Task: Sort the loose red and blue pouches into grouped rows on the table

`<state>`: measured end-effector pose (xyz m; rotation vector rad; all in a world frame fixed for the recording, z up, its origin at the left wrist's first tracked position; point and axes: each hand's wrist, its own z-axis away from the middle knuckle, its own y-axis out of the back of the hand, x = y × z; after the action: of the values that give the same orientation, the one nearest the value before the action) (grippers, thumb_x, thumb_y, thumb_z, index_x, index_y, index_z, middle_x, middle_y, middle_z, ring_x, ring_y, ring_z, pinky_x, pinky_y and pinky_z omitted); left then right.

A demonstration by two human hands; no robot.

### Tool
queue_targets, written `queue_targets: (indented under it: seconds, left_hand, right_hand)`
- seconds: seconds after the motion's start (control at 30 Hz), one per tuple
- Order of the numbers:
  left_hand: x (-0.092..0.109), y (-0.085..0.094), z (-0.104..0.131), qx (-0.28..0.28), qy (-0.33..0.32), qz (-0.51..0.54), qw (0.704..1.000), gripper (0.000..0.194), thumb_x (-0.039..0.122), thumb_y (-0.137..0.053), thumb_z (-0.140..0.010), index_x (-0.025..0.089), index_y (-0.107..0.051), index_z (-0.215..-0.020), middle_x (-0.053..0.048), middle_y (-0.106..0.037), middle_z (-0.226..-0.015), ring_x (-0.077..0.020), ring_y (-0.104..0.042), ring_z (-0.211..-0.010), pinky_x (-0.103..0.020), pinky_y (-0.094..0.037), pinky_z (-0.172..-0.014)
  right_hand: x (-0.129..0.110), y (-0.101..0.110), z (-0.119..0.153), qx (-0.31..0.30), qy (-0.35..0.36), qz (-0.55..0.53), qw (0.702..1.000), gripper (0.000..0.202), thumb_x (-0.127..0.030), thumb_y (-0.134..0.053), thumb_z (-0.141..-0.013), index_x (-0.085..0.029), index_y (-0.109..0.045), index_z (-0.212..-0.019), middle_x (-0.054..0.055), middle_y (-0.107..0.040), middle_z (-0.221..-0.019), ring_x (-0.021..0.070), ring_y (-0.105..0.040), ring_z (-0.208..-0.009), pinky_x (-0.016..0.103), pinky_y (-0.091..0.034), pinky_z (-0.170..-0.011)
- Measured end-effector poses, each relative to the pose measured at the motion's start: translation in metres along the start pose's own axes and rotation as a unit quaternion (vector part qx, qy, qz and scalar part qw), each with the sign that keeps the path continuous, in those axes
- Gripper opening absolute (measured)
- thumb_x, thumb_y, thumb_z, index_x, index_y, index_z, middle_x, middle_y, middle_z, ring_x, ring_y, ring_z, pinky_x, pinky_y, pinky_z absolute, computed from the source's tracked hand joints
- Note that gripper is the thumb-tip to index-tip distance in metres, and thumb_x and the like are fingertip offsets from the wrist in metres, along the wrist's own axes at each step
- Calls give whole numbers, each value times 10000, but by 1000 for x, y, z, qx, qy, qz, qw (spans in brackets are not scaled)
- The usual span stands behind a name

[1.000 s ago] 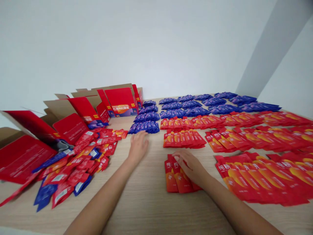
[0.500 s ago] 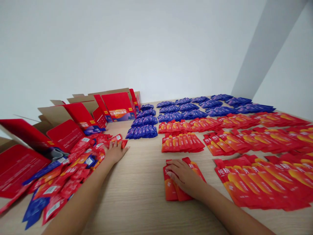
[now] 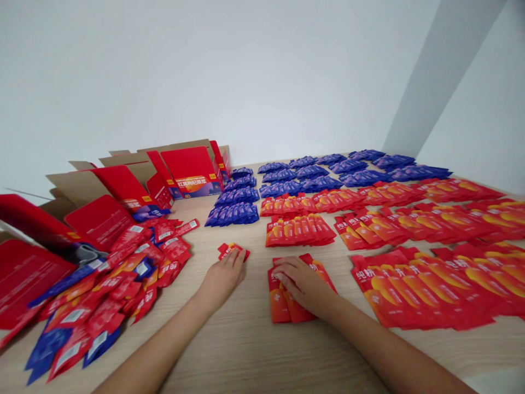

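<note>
Near the middle of the wooden table, my left hand (image 3: 222,278) has its fingers together over a red sachet (image 3: 225,250), which is mostly covered by them. My right hand (image 3: 301,284) lies across a small overlapping set of red and orange sachets (image 3: 279,309), its fingers bent over their upper left part. Left of my left hand spreads a loose heap of sachets (image 3: 110,290), mostly red with some blue, several with barcode labels up. Just beyond my right hand is a fanned row of red sachets (image 3: 299,231).
Open red cardboard boxes (image 3: 191,169) stand along the left and back left. Rows of fanned blue sachets (image 3: 233,213) lie at the back. More fanned red sachets (image 3: 426,290) fill the right side. A pale wall (image 3: 287,76) rises behind the table.
My left hand has moved right, away from the heap, bringing a red sachet onto the middle of the table. My right hand stays on its sachets. The view has shifted slightly.
</note>
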<state>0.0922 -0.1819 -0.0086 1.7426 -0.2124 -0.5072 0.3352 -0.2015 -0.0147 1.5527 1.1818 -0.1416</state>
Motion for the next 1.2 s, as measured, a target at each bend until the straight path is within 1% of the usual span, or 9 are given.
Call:
queue_targets:
  seconds: [0.13,0.3,0.53,0.63,0.77,0.9,1.03,1.1,1.2]
  left_hand:
    - [-12,16,-18,112,12,40,993,365,193,-376,-908,128,-530,-1233,-132,-684,-1110,-191,-671,-945,-280,-527,-787]
    - [-1,13,-42,109,4,66,992,366,372,-398,-933,132,-599,-1123,-123,-698,-1016,-227,-644,-930,-320,-508,-787]
    - [-7,-11,-41,126,-59,105,985,319,289,-405,-933,126,-623,-1100,-126,-684,-1028,-222,-594,-926,-350,-499,-834]
    - [-8,-3,-37,188,-88,138,968,299,214,-401,-926,149,-608,-1132,-103,-694,-993,-199,-591,-886,-338,-508,-811]
    - [16,20,-32,288,-166,185,925,249,140,-457,-898,165,-598,-1102,-68,-707,-946,-166,-598,-866,-305,-513,-802]
    - [43,31,-23,325,-254,216,885,237,88,-464,-868,167,-584,-1056,-61,-710,-896,-145,-619,-829,-290,-519,-806]
    - [49,28,-18,323,-269,244,874,173,82,-465,-849,191,-574,-928,-57,-699,-910,-147,-611,-908,-290,-505,-845]
    - [46,26,-19,333,-205,265,881,153,104,-484,-843,196,-561,-939,-74,-679,-1002,-170,-584,-1014,-336,-478,-908]
    - [43,27,-25,332,13,382,863,198,209,-473,-863,183,-532,-1050,-109,-632,-1089,-208,-558,-1071,-415,-447,-943]
  right_hand:
    - [-1,1,-3,53,-89,-186,977,282,-342,-426,-920,-187,-660,-933,90,-686,-978,209,-616,-950,393,-477,-879]
    - [0,-5,-6,32,-224,-495,839,355,-532,-605,-774,-187,-655,-840,48,-709,-820,182,-670,-741,318,-525,-659]
    - [-4,-4,-7,28,-255,-576,776,358,-521,-684,-716,-169,-668,-777,41,-715,-728,158,-679,-644,279,-524,-611]
    - [-6,-3,-7,29,-273,-588,760,378,-514,-684,-726,-149,-660,-822,69,-727,-761,165,-692,-659,272,-536,-599]
    - [-9,0,-7,-10,-296,-618,728,441,-539,-596,-804,-132,-620,-974,93,-729,-765,175,-699,-649,255,-535,-528]
    - [-13,3,-6,-52,-283,-611,737,420,-550,-643,-758,-131,-610,-775,46,-692,-604,109,-613,-452,151,-416,-359]
    - [-14,3,-4,-53,-279,-614,737,355,-451,-749,-678,-147,-585,-761,4,-671,-538,74,-544,-375,133,-376,-347]
    - [-13,4,-4,-15,-264,-611,747,351,-443,-745,-679,-157,-575,-790,2,-676,-550,83,-557,-392,149,-399,-376]
    - [-10,7,-5,45,-232,-580,780,325,-446,-709,-713,-172,-560,-805,-2,-681,-582,93,-572,-427,170,-401,-407]
